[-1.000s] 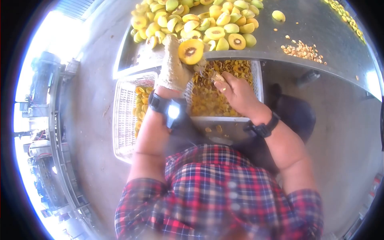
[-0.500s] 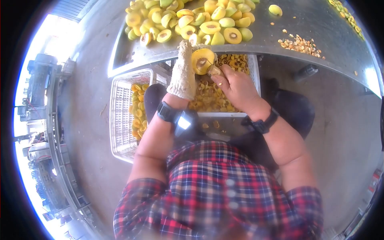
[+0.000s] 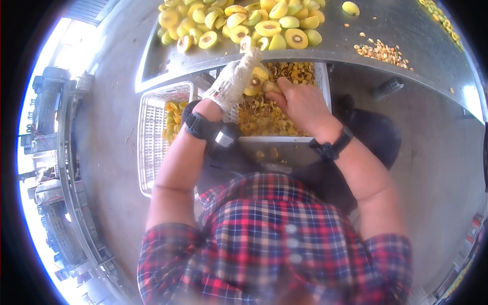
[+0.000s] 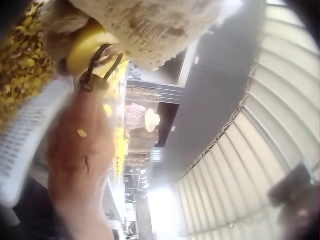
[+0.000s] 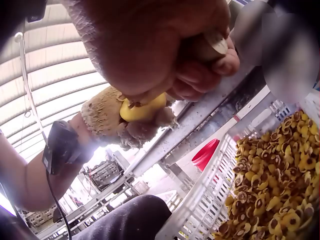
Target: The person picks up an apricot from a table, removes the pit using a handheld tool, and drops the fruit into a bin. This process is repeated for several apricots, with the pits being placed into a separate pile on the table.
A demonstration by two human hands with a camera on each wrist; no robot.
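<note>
My left hand (image 3: 234,79), in a white knitted glove, holds a yellow peach half (image 3: 256,76) beyond the near table edge, its cut face turned toward my right hand. My bare right hand (image 3: 305,107) grips a pitting tool; the pale end of its handle (image 5: 216,44) pokes out of the curled fingers in the right wrist view. In the left wrist view the tool's thin metal loop (image 4: 92,65) lies at the brown centre of the peach half. Gloved fingers cup the fruit from below in the right wrist view.
Below my hands stands a white crate (image 3: 284,138) full of cut-out fruit scraps. Another white crate (image 3: 152,119) with yellow pieces is at the left. On the metal table (image 3: 335,51) lie a heap of peach halves (image 3: 269,28), a small pile of pits (image 3: 384,55) and a lone fruit (image 3: 351,8).
My left hand has moved right and turned, bringing the peach half from facing up to tilted against the tool. My right hand has shifted only slightly, its wrist rolling over the fruit.
</note>
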